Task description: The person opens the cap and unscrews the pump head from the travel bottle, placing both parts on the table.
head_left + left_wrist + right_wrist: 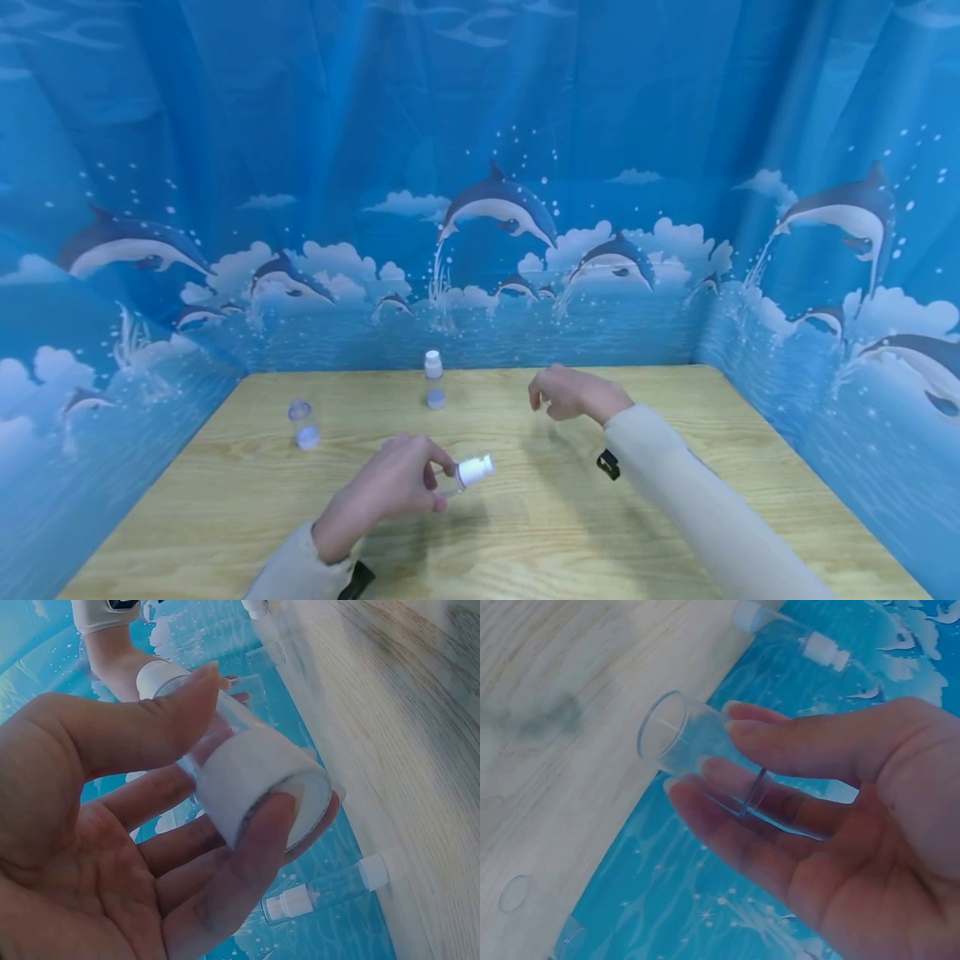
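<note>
A small clear pump bottle (472,472) with a white top and a white base is in my left hand (393,479). Thumb and fingers hold it tilted just above the table, its top pointing right. In the left wrist view, one fingertip lies against the flat end of the bottle's white base (251,776). Farther back and to the right, my right hand (573,393) is raised over the table. It grips a clear open-ended cap (667,727) between thumb and fingers, plain in the right wrist view but hardly visible from the head.
On the wood-grain table (562,533), a white-topped bottle (434,379) stands near the back edge. A clear container (303,425) with a white bottom stands at the left. Another clear cylinder (514,892) shows in the right wrist view. A blue dolphin curtain (480,125) surrounds the table.
</note>
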Action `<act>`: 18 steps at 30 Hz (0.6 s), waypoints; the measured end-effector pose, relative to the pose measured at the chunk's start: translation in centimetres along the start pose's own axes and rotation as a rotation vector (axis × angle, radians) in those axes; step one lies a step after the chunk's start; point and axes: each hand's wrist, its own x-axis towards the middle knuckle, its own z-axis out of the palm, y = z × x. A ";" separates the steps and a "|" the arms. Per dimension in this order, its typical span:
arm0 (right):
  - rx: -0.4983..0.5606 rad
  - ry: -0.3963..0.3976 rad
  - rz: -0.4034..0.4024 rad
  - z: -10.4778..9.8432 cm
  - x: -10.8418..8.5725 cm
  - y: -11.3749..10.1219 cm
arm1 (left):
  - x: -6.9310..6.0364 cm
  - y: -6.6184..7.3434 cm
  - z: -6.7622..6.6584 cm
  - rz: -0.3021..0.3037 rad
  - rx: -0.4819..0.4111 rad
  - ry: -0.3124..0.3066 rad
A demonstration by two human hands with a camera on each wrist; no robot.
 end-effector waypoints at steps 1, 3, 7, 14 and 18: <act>0.000 0.000 -0.002 0.0 0.1 0.1 | 0.0 0.0 0.0 0.000 -0.001 0.001; 0.011 0.004 0.006 0.1 0.4 0.4 | -0.1 0.0 0.0 0.000 -0.004 0.002; 0.022 0.017 0.007 0.6 0.9 0.9 | -0.2 -0.1 0.2 -0.002 -0.010 -0.003; 0.024 0.022 0.024 1.0 1.7 1.6 | -0.1 -0.1 0.1 -0.031 -0.023 -0.023; 0.025 0.024 0.047 0.8 2.0 2.0 | 0.1 0.0 0.1 -0.025 -0.029 -0.026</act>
